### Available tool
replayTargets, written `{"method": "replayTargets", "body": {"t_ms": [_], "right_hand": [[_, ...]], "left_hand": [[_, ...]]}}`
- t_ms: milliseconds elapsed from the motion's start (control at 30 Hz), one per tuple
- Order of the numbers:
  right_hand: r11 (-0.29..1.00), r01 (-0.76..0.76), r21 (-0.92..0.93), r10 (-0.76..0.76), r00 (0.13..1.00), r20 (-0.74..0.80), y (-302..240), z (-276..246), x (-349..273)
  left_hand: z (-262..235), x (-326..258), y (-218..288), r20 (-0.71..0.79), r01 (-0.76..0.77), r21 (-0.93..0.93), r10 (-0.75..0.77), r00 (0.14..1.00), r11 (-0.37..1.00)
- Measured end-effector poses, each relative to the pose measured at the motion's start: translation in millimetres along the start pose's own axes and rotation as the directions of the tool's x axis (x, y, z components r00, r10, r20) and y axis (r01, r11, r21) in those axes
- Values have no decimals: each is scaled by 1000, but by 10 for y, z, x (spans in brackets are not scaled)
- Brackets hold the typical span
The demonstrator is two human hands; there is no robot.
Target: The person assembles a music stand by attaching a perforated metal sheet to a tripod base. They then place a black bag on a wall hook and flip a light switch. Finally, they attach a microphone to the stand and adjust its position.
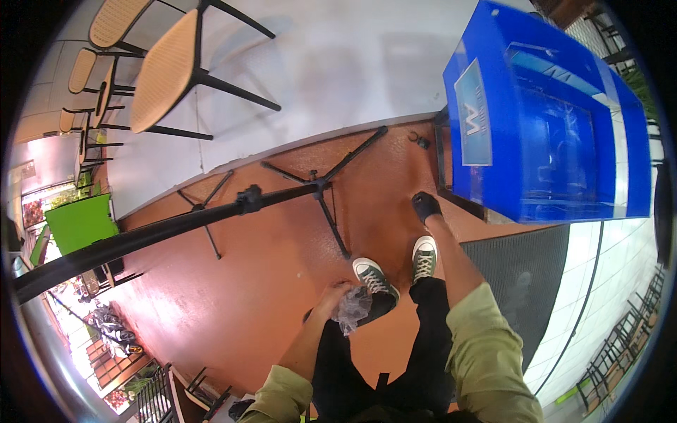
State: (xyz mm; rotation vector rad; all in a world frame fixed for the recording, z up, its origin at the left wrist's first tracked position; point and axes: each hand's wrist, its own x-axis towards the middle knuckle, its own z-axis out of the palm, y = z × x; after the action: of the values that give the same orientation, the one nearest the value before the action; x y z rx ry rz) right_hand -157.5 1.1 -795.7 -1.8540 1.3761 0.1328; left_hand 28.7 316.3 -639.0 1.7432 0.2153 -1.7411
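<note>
My left hand (331, 299), bare, is closed around a crumpled clear plastic bag (354, 309) in front of my left leg. On my right hand (426, 206) is a black glove; its fingers look curled in, and what they hold, if anything, is hidden. That hand is out over the reddish-brown floor (233, 303), beside the lower left corner of a blue box-shaped stand (486, 63) with clear panels. Below it are my green sneakers (424, 258) with white laces.
A black tripod stand (319, 187) spreads its legs ahead, its long pole (141, 229) crossing leftward. Chairs with woven tan seats (168, 74) stand on the pale floor at far left. A dark ribbed mat (518, 282) lies at right. A green panel (83, 225) is at left.
</note>
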Motion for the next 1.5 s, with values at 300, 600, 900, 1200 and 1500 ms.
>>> {"method": "replayTargets", "body": {"t_ms": [300,600,900,1200,1500], "right_hand": [[955,-106,-278,-34,890,-456,1128,712,1997],[989,-98,-110,41,900,-434,1537,736,2796],[660,-134,739,-209,912,353,-414,120,396],[505,511,696,-487,834,-259,-1771,-1463,-2532],[672,715,192,-690,699,-188,-2879,-3152,-3737]], "left_hand": [[123,2149,-848,-66,-63,-130,54,996,990],[324,2708,-204,67,-118,-234,137,988,965],[187,1182,-6,-102,-266,-126,254,962,956],[1395,-2253,1603,14,-240,-181,246,969,954],[1614,-3922,2156,125,-245,-209,274,954,947]]}}
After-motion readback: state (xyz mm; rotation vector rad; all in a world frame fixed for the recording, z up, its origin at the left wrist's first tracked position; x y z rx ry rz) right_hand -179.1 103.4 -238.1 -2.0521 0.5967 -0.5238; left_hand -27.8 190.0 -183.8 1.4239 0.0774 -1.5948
